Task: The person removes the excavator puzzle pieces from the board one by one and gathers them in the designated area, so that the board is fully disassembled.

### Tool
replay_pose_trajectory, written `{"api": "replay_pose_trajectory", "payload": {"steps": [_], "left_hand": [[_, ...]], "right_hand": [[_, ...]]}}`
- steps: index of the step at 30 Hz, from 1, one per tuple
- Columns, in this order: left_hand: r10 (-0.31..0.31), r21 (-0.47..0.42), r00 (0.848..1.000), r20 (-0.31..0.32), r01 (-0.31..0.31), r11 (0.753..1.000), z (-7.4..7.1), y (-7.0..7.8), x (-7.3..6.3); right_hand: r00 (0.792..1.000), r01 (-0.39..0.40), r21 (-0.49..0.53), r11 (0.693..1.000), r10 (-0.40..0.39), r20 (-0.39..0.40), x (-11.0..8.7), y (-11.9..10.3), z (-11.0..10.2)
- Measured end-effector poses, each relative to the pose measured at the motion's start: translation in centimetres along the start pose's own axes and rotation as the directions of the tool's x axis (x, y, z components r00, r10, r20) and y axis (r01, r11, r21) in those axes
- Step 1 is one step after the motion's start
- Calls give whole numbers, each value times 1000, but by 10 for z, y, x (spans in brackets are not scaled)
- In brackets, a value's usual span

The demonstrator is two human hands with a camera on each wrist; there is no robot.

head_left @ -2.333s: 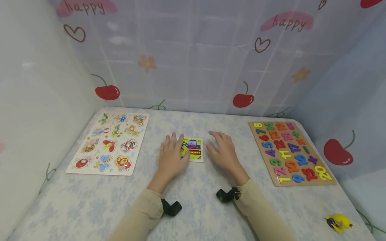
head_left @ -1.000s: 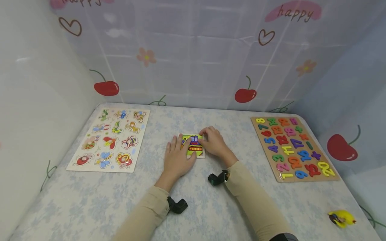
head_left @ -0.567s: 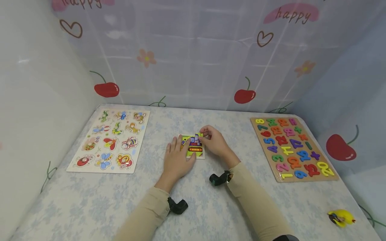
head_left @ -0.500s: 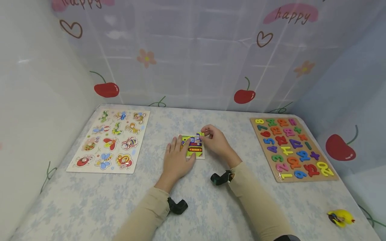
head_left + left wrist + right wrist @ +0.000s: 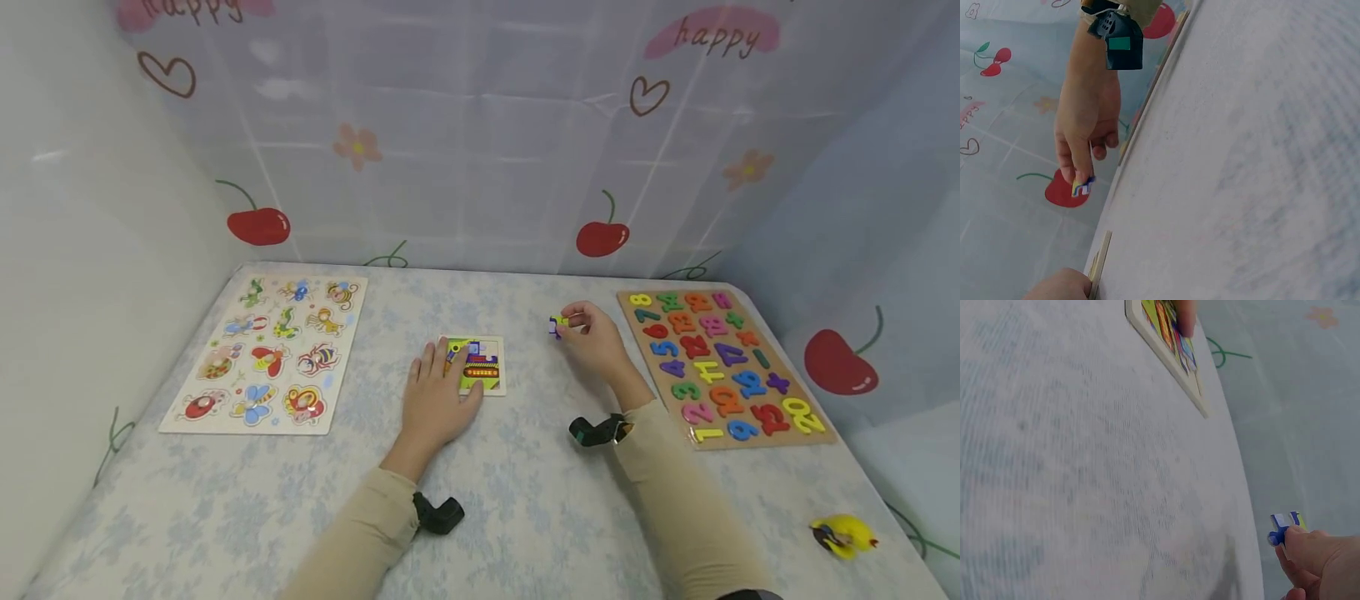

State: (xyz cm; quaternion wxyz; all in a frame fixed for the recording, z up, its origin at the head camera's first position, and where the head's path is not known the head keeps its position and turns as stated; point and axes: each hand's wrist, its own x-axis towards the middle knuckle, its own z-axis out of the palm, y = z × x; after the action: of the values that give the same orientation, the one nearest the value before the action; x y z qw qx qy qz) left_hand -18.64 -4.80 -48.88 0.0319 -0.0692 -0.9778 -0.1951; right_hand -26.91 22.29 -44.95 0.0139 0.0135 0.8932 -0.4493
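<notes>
A small jigsaw puzzle (image 5: 491, 385) with a digger-like vehicle picture lies in its pale tray mid-table. Its upper right corner shows bare tray where a piece is out. My left hand (image 5: 435, 407) rests over the puzzle's left side, fingers straight, covering part of the picture. To the right, my right hand (image 5: 596, 346) pinches a puzzle piece (image 5: 557, 325) between thumb and fingers, above the table. In the right wrist view the puzzle piece (image 5: 1279, 535) shows blue, white and yellow-green; the left wrist view also shows the piece (image 5: 1082, 186) at the fingertips.
A board of insect pictures (image 5: 266, 358) lies at the left. A brown board with coloured numbers (image 5: 723, 371) lies at the right, close to my right forearm. A yellow toy duck (image 5: 845, 535) sits near the right edge. Printed curtains stand behind the table.
My right hand came to the puzzle, took hold of the upper right piece, lifted it out and carried it right. My left hand stays on the puzzle.
</notes>
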Motion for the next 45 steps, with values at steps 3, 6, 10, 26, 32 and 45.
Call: {"api": "replay_pose_trajectory", "payload": {"steps": [3, 6, 10, 26, 32, 45], "left_hand": [[-5, -6, 1000, 8, 5, 1000, -1, 0, 0], [-8, -5, 1000, 7, 8, 1000, -1, -1, 1], [-10, -1, 1000, 6, 10, 1000, 0, -3, 1], [-22, -28, 1000, 8, 23, 999, -1, -3, -3], [-16, -16, 1000, 19, 17, 1000, 1, -2, -1], [-13, -20, 1000, 11, 13, 1000, 3, -1, -1]], "right_hand": [[1000, -20, -45, 999, 19, -19, 1, 8, -12], [999, -40, -80, 996, 37, -38, 1, 14, -20], [996, -66, -95, 993, 60, -60, 0, 20, -24], [991, -105, -165, 981, 89, -97, -5, 25, -13], [987, -144, -179, 973, 128, -101, -5, 25, -14], [993, -53, -275, 960, 20, -120, -10, 30, -13]]}}
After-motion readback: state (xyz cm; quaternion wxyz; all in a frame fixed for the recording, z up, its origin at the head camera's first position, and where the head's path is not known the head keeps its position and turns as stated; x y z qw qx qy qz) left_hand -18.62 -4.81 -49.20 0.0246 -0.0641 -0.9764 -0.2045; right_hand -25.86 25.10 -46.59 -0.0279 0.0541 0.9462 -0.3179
